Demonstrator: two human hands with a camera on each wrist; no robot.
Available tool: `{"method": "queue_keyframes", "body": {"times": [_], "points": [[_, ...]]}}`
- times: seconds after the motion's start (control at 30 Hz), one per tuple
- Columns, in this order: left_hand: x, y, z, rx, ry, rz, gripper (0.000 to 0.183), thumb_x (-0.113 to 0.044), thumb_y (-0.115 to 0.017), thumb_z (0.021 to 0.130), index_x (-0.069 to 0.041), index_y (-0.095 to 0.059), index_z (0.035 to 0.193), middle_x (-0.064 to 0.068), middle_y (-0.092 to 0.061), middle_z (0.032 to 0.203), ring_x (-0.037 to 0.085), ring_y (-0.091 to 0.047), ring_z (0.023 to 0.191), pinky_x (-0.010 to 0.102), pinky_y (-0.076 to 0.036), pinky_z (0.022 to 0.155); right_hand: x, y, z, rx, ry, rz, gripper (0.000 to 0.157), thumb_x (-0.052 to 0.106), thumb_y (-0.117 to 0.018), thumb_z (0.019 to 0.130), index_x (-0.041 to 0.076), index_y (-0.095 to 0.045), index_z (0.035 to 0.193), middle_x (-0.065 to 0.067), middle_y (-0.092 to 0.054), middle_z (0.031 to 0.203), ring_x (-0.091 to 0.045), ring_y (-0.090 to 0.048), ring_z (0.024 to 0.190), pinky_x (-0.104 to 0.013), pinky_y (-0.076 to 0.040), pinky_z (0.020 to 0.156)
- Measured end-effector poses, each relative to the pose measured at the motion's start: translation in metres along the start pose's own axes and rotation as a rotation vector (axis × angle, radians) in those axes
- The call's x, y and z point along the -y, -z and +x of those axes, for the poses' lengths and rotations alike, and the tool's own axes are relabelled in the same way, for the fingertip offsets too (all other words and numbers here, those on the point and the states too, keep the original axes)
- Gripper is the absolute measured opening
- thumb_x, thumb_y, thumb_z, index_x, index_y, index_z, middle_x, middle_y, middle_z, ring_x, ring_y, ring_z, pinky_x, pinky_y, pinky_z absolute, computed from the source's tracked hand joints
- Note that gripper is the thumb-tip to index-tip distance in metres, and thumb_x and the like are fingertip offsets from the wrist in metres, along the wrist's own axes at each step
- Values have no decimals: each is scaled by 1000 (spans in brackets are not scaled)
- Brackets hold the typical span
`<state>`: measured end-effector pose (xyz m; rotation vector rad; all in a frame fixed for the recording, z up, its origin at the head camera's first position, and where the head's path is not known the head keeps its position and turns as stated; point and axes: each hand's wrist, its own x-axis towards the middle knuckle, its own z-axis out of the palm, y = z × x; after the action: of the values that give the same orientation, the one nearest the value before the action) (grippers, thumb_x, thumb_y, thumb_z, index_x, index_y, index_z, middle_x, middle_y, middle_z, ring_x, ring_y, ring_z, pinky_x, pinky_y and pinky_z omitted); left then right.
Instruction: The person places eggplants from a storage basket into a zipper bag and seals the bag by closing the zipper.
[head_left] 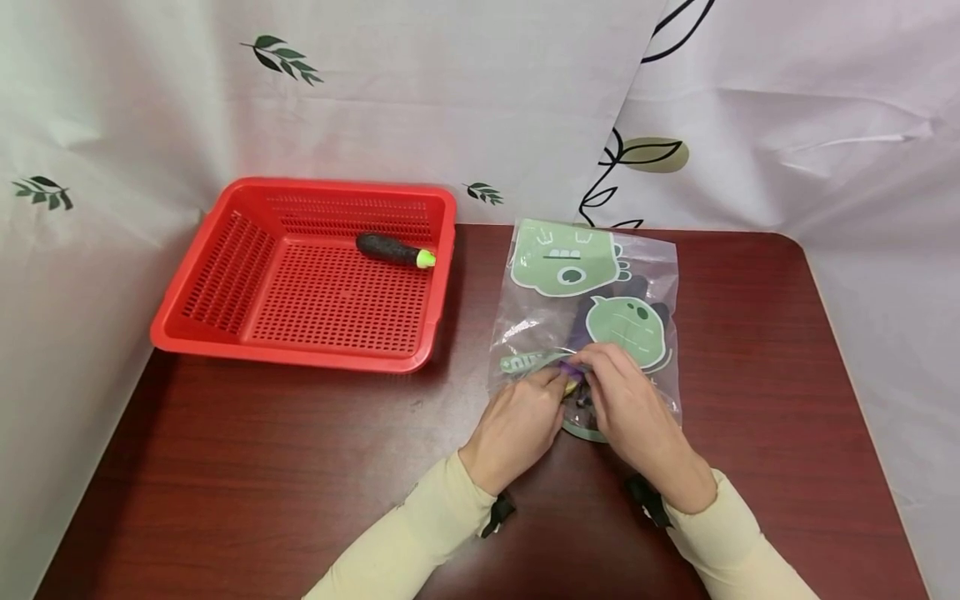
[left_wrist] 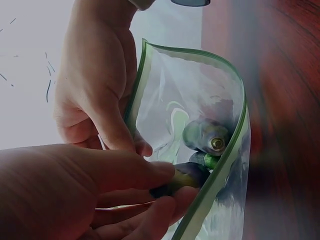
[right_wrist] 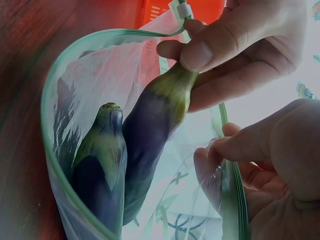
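A clear zip bag (head_left: 517,325) with green cartoon prints stands with its mouth parted toward me, its green zip edge (left_wrist: 239,85) curving round the opening. My left hand (head_left: 517,425) grips a dark purple eggplant (right_wrist: 155,115) by its yellowish stem end, at the bag's mouth; the eggplant's body is down inside the bag. My right hand (head_left: 641,417) pinches the bag's edge beside it, as the right wrist view shows. Another eggplant (right_wrist: 102,165) lies inside the bag, with a small green-tipped dark thing (left_wrist: 211,161) between the two in the left wrist view.
A red perforated basket (head_left: 292,354) stands at the left on the dark wooden table (head_left: 247,467). In it lies a dark, elongated thing with a bright green tip (head_left: 386,248). A white leaf-patterned curtain (head_left: 420,100) hangs behind the table and at its sides.
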<state>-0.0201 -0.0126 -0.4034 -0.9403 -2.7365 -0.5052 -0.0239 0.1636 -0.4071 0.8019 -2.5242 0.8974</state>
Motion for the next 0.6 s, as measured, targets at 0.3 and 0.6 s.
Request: {"method": "queue_keyframes", "body": {"times": [0.3, 0.6], "points": [[0, -4, 0, -11, -14, 20, 23, -3, -64, 88, -2, -72, 110, 2, -67, 104, 14, -69, 88, 28, -57, 68, 0, 0, 0, 11, -3, -4, 34, -20, -63, 83, -3, -62, 112, -12, -61, 112, -26, -58, 106, -36, -45, 94], [0, -8, 0, 1, -23, 35, 23, -5, -62, 94, -1, -72, 114, 3, -67, 111, 15, -69, 92, 29, -58, 68, -1, -1, 0, 2, 5, -4, 34, -21, -62, 83, -4, -62, 112, -13, -61, 112, -27, -58, 106, -37, -45, 94]]}}
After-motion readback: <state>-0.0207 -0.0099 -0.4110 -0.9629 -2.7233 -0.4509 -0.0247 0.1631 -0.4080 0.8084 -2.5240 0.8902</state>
